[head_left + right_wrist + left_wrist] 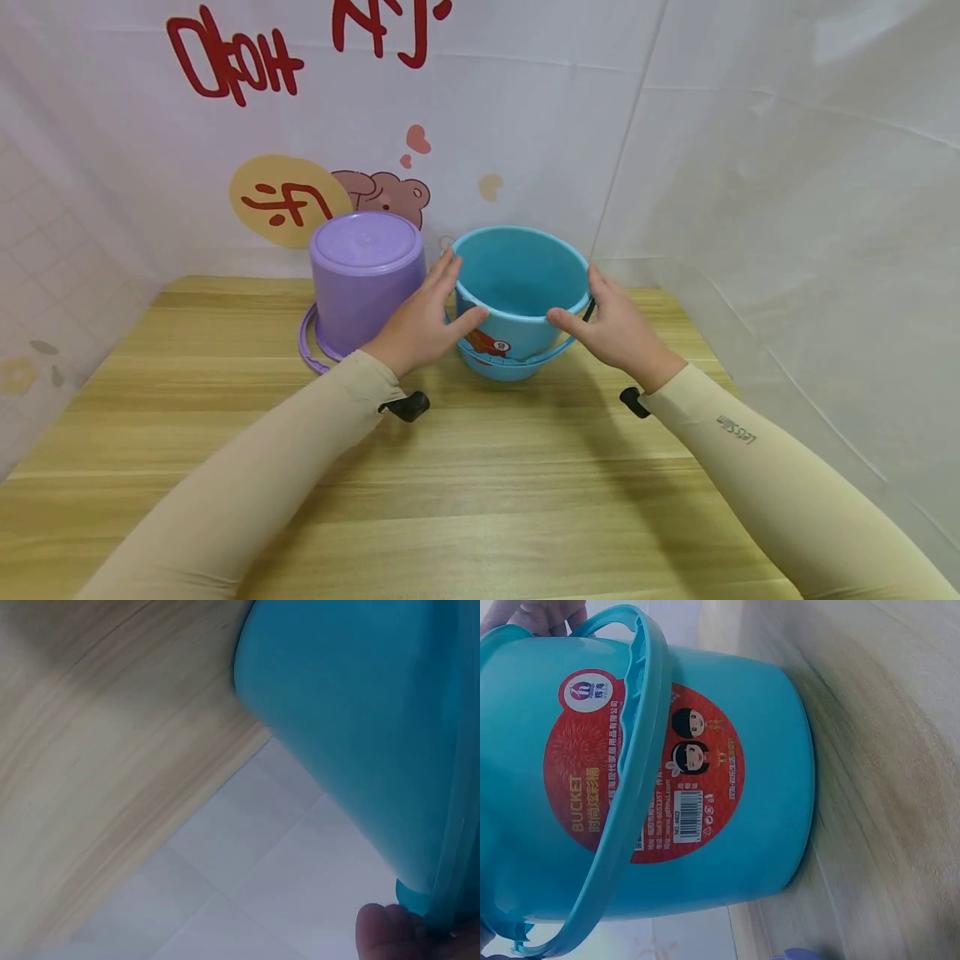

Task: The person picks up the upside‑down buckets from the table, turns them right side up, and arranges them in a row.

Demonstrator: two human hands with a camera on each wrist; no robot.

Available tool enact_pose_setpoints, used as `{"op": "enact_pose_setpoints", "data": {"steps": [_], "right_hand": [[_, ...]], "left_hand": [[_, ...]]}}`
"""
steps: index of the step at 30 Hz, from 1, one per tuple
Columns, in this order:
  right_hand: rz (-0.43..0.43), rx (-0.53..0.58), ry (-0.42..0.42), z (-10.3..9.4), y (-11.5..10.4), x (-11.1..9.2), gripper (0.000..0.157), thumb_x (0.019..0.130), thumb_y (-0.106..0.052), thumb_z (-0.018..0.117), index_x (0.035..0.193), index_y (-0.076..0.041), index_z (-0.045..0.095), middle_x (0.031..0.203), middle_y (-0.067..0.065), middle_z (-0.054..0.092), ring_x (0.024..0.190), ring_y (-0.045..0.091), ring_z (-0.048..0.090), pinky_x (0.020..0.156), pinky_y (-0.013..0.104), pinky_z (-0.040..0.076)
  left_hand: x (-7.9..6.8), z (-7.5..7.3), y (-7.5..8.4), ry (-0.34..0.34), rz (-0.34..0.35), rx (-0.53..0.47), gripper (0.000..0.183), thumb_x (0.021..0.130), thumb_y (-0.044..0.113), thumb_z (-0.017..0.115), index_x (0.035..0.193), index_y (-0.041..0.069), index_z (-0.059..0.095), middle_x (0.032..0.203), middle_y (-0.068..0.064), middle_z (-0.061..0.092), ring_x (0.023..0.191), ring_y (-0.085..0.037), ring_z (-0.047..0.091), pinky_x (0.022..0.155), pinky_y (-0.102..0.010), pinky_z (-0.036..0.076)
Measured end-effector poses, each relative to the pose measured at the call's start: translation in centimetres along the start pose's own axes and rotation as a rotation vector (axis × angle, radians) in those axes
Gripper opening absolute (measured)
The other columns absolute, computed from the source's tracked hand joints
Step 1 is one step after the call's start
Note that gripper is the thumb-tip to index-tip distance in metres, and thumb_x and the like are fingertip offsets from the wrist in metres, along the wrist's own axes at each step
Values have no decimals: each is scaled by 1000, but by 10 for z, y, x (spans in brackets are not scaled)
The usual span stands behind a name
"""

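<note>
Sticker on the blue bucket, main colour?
The sticker is mainly red, with gold lettering; best seen in the left wrist view.

Bright head view, dimmer wrist views

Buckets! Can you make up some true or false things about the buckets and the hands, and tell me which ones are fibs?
1. The purple bucket is upside down. True.
2. The blue bucket has a red sticker on it. True.
3. The blue bucket is upside down too. False: it is open side up.
4. The left hand and the right hand both touch the blue bucket. True.
5. The purple bucket is inside the blue bucket. False: it is beside it, on the left in the head view.
</note>
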State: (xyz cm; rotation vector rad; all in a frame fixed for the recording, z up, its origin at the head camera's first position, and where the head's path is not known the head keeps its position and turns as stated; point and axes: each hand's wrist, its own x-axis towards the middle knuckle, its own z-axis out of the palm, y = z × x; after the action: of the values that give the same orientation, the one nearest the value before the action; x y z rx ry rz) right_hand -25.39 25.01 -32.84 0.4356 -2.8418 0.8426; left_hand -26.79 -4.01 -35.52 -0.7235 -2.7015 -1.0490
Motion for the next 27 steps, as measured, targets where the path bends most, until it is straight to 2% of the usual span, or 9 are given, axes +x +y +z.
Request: {"op": "enact_pose_setpoints", "data": {"steps": [2,5,8,12,19,27], "right_hand": [[22,-35,9,0,-2,-1,97,78,-68,54,149,-26,3,154,3,19,138,31,23,104,59,29],[42,-113,36,1,-6,-5,100,79,-71,49,150,-14,9,155,7,16,137,38,20,103,61,28],[33,-205,85,4,-12,-9,101,80,-73,43,147,-1,21,151,14,23,133,43,24,100,59,32],[34,-281,138,9,-21,-14,104,80,-76,39,141,7,29,144,21,31,127,44,28,97,55,35],[54,-298,188,13,-27,-13,105,78,-78,38,139,7,33,135,24,36,120,42,29,91,53,34],[90,-291,186,15,-22,-6,109,77,-80,37,142,7,28,125,28,41,111,39,31,89,49,34]], "left_hand": [[0,0,1,-1,-3,2,91,83,72,40,151,21,7,156,8,-5,143,-23,12,105,-54,32],[0,0,2,-2,-16,5,91,83,72,39,151,22,7,156,10,-6,143,-24,13,105,-55,31],[0,1,4,6,-21,6,89,83,72,39,151,23,7,156,9,-5,143,-24,11,106,-55,30],[0,2,6,19,-22,13,85,85,70,38,150,24,9,157,7,-3,144,-21,7,107,-55,28],[2,4,12,22,-62,-49,82,85,70,39,150,26,15,156,10,-2,143,-22,11,108,-54,27],[10,5,13,28,-106,-72,80,85,68,41,149,25,19,157,8,1,141,-29,19,107,-54,27]]}}
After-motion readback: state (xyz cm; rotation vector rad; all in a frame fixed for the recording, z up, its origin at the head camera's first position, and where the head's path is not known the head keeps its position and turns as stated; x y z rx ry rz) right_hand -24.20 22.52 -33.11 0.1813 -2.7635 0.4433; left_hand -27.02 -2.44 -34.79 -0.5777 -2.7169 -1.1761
